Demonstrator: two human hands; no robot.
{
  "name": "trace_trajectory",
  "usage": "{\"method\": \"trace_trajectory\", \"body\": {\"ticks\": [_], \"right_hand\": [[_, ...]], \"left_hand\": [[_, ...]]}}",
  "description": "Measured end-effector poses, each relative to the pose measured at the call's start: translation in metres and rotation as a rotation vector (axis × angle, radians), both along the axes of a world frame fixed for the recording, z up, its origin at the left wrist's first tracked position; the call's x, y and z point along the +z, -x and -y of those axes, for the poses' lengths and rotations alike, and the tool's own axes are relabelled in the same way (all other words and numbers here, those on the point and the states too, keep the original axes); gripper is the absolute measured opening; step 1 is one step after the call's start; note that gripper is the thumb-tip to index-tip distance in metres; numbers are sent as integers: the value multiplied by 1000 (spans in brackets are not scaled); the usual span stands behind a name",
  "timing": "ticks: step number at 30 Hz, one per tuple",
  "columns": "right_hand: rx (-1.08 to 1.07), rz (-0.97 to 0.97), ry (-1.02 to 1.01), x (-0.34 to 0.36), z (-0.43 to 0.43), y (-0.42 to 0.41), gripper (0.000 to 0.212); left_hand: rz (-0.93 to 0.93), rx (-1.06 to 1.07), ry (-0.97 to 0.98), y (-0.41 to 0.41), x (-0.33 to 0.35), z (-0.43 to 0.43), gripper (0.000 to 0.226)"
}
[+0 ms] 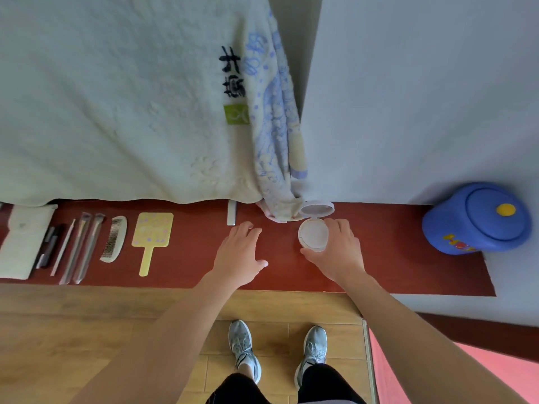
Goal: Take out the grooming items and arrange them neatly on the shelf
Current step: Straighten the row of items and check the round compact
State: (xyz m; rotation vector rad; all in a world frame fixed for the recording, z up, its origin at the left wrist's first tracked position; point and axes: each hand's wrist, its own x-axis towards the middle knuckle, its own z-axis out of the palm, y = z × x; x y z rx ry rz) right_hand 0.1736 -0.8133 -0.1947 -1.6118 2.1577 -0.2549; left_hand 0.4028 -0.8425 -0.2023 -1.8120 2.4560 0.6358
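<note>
Right hand (339, 252) grips round white open-lidded compact (313, 235).

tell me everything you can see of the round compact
The compact is a small round case, white to pale pink, plastic by its look. It is open: the lid is hinged up at the far edge, and the base shows a pale flat disc. It sits on the red-brown shelf. The right hand grips the base, thumb at the near edge, fingers round the right side. The lid is close to the end of the hanging towel; whether they touch is unclear.
</note>
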Motion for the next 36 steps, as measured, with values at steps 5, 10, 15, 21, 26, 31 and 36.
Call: {"method": "trace_trajectory", "body": {"ticks": [5, 10, 15, 21, 26, 31, 36], "right_hand": [[6, 6, 3, 3, 0, -41, 80], [30, 2, -10, -1, 4, -84, 80], [60, 8, -21, -7, 13, -122, 83], [109, 19, -43, -15, 24, -165, 82], [142, 17, -54, -23, 31, -193, 82], [160, 7, -62, -30, 39, -211, 83], [170, -5, -58, -34, 45, -224, 82]], "left_hand": [[19, 13, -16, -45, 1, 2, 76], [46, 27, -48, -90, -4, 3, 75], [56, 30, -88, -125, -9, 3, 74], [39, 69, -116, -158, -15, 0, 70], [33, 52, -142, -170, -20, 3, 63], [40, 13, -129, -175, -25, 5, 61], [53, 9, -113, -174, -25, 3, 59]]}}
